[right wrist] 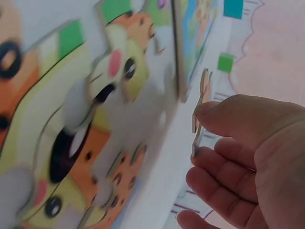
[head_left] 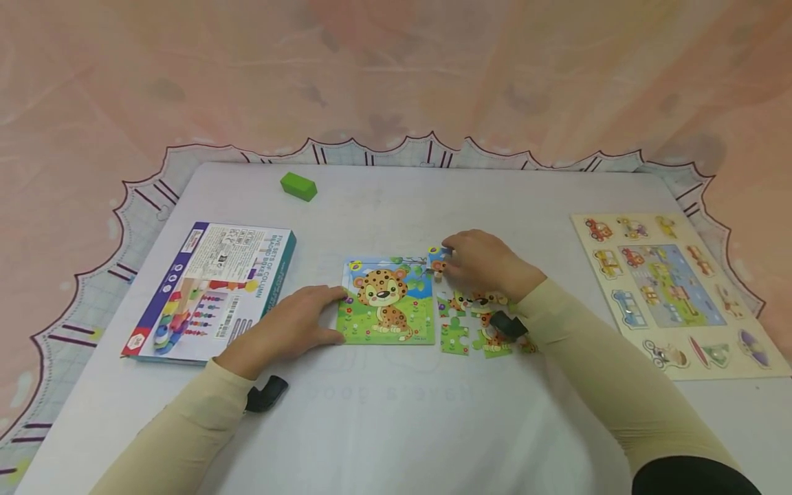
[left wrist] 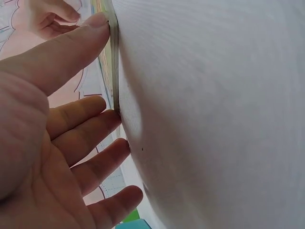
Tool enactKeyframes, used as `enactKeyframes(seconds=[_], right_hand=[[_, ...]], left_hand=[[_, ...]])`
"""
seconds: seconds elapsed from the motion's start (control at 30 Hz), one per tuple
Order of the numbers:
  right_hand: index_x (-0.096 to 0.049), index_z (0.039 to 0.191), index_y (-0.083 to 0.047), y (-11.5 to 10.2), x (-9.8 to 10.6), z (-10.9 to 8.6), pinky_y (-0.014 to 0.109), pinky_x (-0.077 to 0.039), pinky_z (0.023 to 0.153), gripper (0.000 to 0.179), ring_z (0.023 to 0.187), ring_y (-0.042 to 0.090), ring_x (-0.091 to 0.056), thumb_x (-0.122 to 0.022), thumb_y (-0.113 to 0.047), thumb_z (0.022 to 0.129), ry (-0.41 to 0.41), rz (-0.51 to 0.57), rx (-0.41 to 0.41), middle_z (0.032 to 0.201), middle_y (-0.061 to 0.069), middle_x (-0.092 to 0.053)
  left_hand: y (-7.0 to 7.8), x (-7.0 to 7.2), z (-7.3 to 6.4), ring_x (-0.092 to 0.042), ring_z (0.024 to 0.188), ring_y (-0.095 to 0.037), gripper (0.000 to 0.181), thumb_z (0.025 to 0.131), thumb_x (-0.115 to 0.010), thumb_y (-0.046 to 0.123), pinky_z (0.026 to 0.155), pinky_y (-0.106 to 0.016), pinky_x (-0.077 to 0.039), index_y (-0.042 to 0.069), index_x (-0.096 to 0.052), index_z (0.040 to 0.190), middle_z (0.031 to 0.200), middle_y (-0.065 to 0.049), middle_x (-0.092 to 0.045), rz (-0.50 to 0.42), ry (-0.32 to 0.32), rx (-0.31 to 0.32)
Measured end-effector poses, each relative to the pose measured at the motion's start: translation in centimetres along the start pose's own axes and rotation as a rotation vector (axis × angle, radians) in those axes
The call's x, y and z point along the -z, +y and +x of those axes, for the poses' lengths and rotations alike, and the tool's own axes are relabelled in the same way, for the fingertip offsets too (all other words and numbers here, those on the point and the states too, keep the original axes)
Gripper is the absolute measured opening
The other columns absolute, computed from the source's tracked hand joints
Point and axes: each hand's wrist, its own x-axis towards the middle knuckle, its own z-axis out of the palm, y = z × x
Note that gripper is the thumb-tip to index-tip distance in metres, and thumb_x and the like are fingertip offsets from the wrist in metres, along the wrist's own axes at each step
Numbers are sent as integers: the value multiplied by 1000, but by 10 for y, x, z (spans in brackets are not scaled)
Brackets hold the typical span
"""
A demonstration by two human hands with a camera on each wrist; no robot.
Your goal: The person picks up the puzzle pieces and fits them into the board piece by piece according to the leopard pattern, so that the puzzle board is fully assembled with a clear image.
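While the left hand (head_left: 291, 320) rests its thumb and fingertips against the left edge of the leopard board (head_left: 385, 302), fingers loosely spread rather than clasping, the right hand (head_left: 481, 260) pinches one piece (head_left: 436, 260) between thumb and fingers, just beside the board's upper-right corner. The board lies at the centre of the frame. From where I stand, the sensible way is to let the left hand brace lightly so the board can't slide, and to hold the piece by its edges. Its yellow mark looks much like the one at the board's upper left, so I'd compare the two and turn the piece to suit before pressing it flat. A low sweep could scatter the loose pieces (head_left: 454, 339) right of centre.

Counting up, I make it two hands, one board, one piece held, and several loose ones, partly hidden, so I can't give their number. The surface (head_left: 371, 419) also carries one green block (head_left: 299, 186) at upper left, one box (head_left: 216, 289) at left and one peg puzzle (head_left: 687, 289) at right.
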Motion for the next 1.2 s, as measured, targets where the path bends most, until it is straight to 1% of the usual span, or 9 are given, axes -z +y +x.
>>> enactKeyframes(seconds=[0.13,0.27,0.57,0.73,0.93,1.03,1.2], right_hand=[[-61,130,7,-8,2,3,46,-42,107,42,123,36,-57,-63,-19,97,13,20,31,128,19,-65],[-61,130,6,-15,0,7,45,-43,106,41,122,36,-58,-62,-19,98,9,10,52,127,19,-65],[-61,132,5,-26,-5,17,44,-42,107,43,124,33,-57,-63,-22,98,-8,14,63,129,16,-65],[-59,135,3,-32,-8,21,44,-41,108,45,127,33,-55,-62,-24,99,-30,65,51,132,16,-63],[-56,137,3,-38,-11,25,44,-40,109,48,129,33,-52,-62,-26,100,-54,70,71,135,16,-60],[-57,137,3,-41,-12,27,43,-41,108,47,128,33,-53,-62,-25,100,-50,64,91,134,16,-61],[-61,131,3,-46,-15,30,42,-45,104,41,121,33,-58,-63,-21,99,-34,64,131,126,15,-66]], left_hand=[[0,0,0,-44,135,-40,69,83,-83,24,112,-54,-34,4,-53,143,142,-19,-53,2,1,7],[0,-1,0,-44,134,-39,69,83,-83,24,111,-53,-34,5,-53,142,142,-19,-53,7,5,5],[-1,-1,0,-42,136,-39,74,82,-84,26,112,-53,-34,4,-51,144,145,-19,-50,13,14,7],[0,-1,0,-43,136,-40,73,83,-83,27,111,-54,-34,3,-51,144,144,-20,-51,20,11,7],[2,-2,-2,-43,135,-41,74,83,-83,29,111,-54,-35,3,-50,144,143,-21,-51,37,6,10],[4,-3,-3,-44,135,-41,74,83,-83,30,111,-54,-35,3,-51,144,143,-21,-52,43,7,13],[7,-3,-5,-44,135,-40,73,83,-83,30,110,-54,-36,4,-52,144,143,-20,-52,50,15,15]])
